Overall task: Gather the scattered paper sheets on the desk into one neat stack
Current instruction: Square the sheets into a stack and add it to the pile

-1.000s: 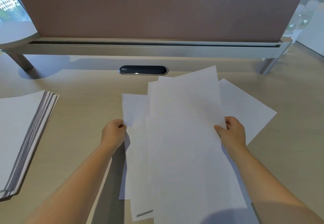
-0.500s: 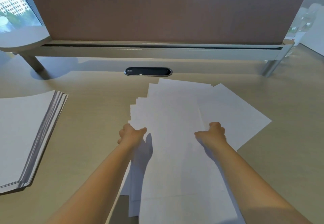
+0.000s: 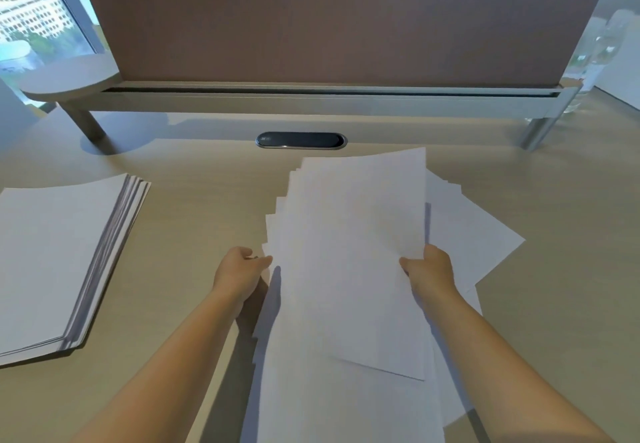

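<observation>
A loose bundle of white paper sheets (image 3: 349, 255) lies fanned out in the middle of the desk, its far edges staggered. My left hand (image 3: 239, 271) pinches the bundle's left edge, and my right hand (image 3: 429, 269) grips its right edge, thumb on top. The top sheets are raised off the desk at their far end. One more white sheet (image 3: 474, 234) lies flat and skewed to the right, partly under the bundle.
A thick stack of white paper (image 3: 59, 255) sits at the left of the wooden desk (image 3: 201, 207). Behind are a dark cable grommet (image 3: 300, 140), a raised shelf rail (image 3: 311, 96) with a brown partition panel, and a clear bottle (image 3: 588, 58) at far right.
Half a second ago both hands pressed the sheets flat on the desk. Now they hold the bundle's side edges, and its top sheets are lifted again.
</observation>
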`<action>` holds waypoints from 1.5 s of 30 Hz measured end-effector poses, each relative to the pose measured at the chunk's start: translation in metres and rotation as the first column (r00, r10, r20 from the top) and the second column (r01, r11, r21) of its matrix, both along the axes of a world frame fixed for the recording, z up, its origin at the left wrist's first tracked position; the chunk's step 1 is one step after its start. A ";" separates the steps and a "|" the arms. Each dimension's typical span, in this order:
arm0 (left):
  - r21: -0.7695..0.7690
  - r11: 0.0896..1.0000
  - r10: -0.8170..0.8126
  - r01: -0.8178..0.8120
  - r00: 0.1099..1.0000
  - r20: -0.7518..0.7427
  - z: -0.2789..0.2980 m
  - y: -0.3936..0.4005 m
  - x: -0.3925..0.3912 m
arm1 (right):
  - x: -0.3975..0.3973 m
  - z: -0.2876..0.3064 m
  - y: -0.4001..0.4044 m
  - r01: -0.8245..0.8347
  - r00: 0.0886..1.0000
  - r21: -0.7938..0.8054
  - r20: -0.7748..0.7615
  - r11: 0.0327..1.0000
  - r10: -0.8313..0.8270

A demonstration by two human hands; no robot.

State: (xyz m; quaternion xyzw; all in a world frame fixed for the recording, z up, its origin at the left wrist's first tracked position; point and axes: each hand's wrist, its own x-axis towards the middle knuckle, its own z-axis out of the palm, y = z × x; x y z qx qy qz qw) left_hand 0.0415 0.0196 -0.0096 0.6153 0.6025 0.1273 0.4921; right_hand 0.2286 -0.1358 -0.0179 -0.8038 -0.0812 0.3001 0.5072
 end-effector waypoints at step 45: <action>-0.151 0.988 0.037 -0.017 0.991 0.130 -0.012 0.016 0.016 | 0.024 0.004 0.001 0.062 0.992 -0.319 0.125 0.946 -0.023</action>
